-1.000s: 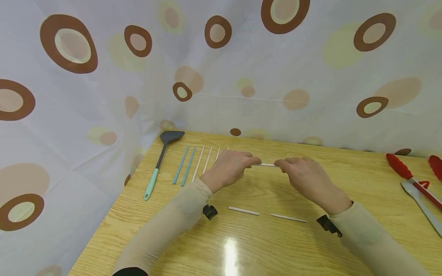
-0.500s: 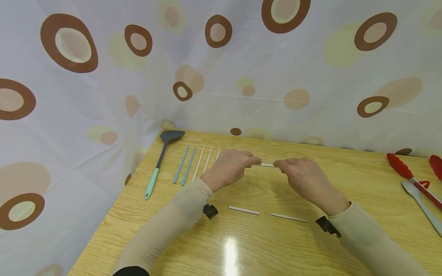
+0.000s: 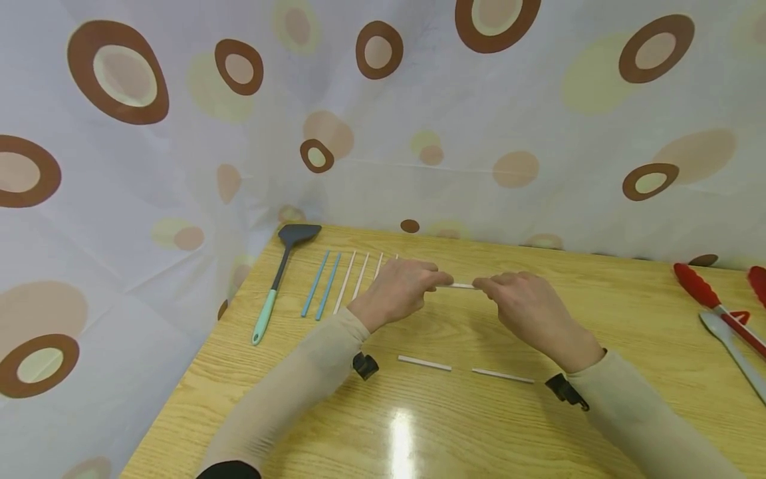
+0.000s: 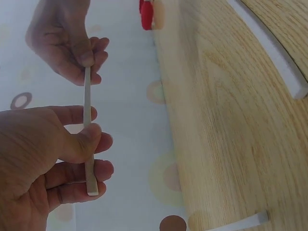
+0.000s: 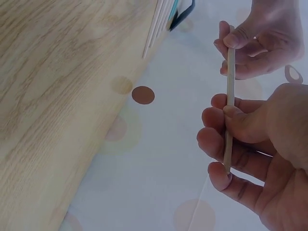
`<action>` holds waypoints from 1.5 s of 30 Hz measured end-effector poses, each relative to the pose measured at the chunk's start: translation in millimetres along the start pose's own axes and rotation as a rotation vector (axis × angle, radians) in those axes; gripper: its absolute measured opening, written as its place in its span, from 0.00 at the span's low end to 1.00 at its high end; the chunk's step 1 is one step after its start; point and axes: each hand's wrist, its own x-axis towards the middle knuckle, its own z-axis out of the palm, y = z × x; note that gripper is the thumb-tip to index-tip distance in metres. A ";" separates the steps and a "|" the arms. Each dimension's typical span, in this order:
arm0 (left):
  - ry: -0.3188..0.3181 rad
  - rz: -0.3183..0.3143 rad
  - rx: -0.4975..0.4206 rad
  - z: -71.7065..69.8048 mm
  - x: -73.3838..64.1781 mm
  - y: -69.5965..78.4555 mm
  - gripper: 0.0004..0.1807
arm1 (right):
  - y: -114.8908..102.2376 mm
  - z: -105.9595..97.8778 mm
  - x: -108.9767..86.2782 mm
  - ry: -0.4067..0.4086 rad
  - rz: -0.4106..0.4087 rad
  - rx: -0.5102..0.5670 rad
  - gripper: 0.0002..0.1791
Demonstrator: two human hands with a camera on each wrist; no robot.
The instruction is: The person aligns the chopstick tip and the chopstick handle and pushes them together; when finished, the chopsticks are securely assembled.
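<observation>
My left hand and right hand are raised over the middle of the table, holding one thin white chopstick level between them. Thumb and fingers of each hand pinch it near opposite ends. In the left wrist view the chopstick has a squared end that pokes out past my left thumb. The right wrist view shows its other end lying along my right fingers. Below my hands, two short white sticks lie end to end with a gap.
Left of my hands, two blue chopsticks and several white ones lie in a row, partly hidden by my left hand. A turner with a mint handle lies farther left. Red-tipped tongs and a grey spoon lie at the right.
The head view shifts slightly. My right hand moves a touch to the left, and both hands keep their pinch on the chopstick.
</observation>
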 end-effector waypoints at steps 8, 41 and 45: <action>0.005 0.002 -0.007 2.2 -1.9 0.2 0.26 | -0.7 3.5 1.0 -0.035 0.000 -0.010 0.28; -0.205 -0.277 -0.398 3.8 14.9 -5.1 0.10 | -1.2 -8.9 -0.7 0.095 -0.197 0.075 0.15; -0.184 -0.374 -0.448 9.8 14.5 -12.6 0.14 | -6.6 -7.8 -10.9 -0.009 -0.168 0.096 0.13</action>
